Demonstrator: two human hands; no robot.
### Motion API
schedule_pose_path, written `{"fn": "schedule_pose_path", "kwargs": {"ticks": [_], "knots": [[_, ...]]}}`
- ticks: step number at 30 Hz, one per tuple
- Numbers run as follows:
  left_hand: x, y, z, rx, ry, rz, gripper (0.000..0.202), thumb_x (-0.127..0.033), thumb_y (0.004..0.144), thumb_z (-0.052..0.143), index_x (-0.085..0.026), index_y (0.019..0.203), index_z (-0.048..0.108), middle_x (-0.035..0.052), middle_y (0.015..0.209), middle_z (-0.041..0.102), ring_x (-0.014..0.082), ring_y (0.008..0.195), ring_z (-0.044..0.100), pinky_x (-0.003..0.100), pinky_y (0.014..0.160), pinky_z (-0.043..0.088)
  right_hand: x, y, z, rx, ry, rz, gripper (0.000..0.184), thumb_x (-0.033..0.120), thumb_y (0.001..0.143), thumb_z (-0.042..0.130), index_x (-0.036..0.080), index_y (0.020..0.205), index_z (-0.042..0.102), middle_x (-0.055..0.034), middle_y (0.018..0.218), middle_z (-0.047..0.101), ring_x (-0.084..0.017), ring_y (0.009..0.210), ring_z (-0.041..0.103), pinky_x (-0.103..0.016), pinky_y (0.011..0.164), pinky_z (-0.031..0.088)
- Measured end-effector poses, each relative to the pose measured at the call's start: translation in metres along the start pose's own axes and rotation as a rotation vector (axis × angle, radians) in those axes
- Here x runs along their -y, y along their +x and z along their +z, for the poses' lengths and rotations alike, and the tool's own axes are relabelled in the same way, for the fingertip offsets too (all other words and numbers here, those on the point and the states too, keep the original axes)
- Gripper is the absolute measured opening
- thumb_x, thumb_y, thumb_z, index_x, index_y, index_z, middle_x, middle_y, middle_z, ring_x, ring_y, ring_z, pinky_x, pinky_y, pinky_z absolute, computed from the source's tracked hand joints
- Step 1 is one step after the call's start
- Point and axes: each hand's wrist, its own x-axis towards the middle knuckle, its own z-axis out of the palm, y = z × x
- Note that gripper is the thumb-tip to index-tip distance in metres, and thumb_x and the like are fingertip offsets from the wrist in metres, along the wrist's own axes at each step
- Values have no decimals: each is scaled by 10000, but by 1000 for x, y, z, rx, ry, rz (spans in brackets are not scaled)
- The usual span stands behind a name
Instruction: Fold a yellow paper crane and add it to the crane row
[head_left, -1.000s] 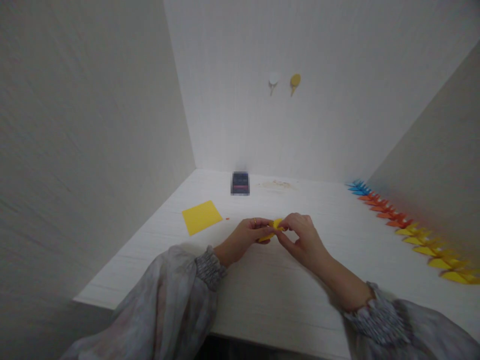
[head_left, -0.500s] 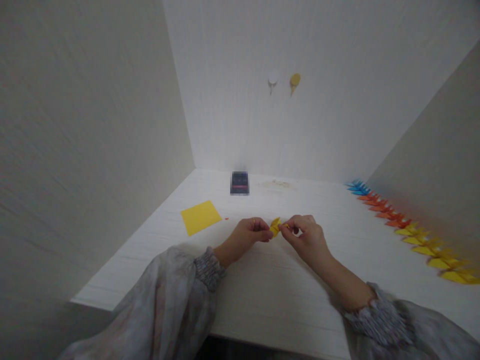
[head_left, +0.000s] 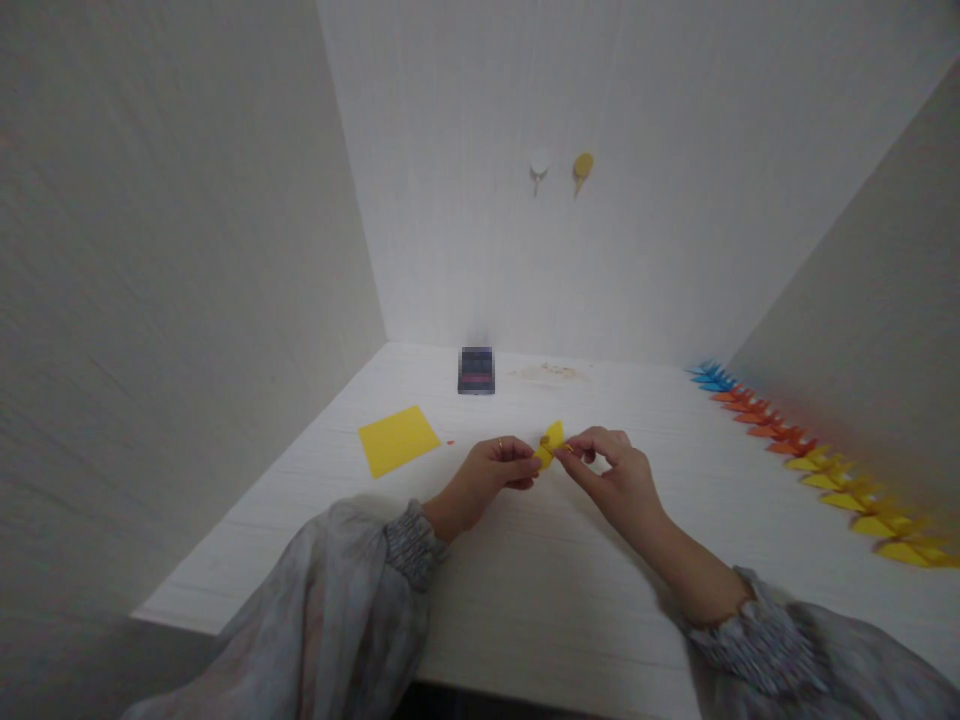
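Between my two hands, just above the white table, is a small folded piece of yellow paper [head_left: 553, 437] with pointed flaps, like an origami crane. My left hand [head_left: 495, 474] pinches its lower left part between thumb and fingers. From the other side, my right hand [head_left: 611, 467] grips its right part with thumb and forefinger. The fingertips cover some of the folds. Left of my left hand, a flat yellow sheet of paper [head_left: 398, 440] lies on the table, with a tiny red scrap [head_left: 450, 442] by its right corner.
Along the right wall runs a row of folded paper cranes: blue [head_left: 711, 377], orange-red [head_left: 761, 418] and yellow [head_left: 855, 500]. A dark blurred box [head_left: 477, 371] stands near the back wall. Two hooks, white [head_left: 539, 165] and yellow [head_left: 583, 166], hang above. Walls enclose the table [head_left: 540, 600] on three sides.
The folded yellow paper has turned a little between my fingers, and its upper flap shows wider. Both hands keep their pinch. The whole view has shifted slightly.
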Motion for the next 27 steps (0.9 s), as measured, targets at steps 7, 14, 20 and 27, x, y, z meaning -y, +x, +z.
{"fn": "schedule_pose_path", "kwargs": {"ticks": [7,14,20,27], "knots": [[-2,-1,1,-12,38,-14,256,-295,561,694,-111,701,583,-3,646,558,66,581,494,224,616,393,-4,-1,1,-62,-8,-1,98,239,727,560,178,650,558,13,585,548,-117,554,469,-277,628,348],[3,1,-1,28,73,33,197,-252,555,690,-113,590,556,-20,562,541,62,544,461,214,584,355,-4,-1,2,-49,-39,20,120,251,722,555,175,629,552,14,552,534,-120,537,464,-273,603,351],[3,0,-3,77,111,34,191,-263,570,685,-115,648,594,-15,611,561,62,563,463,215,595,345,-4,-2,3,-61,-42,2,98,247,734,540,179,663,554,14,572,543,-118,544,471,-276,619,351],[9,5,-9,74,217,-20,338,-262,496,733,-114,764,590,18,718,586,79,603,504,219,608,378,-14,0,4,-67,-100,23,123,257,735,526,170,656,562,7,583,554,-124,562,491,-280,637,341]]}}
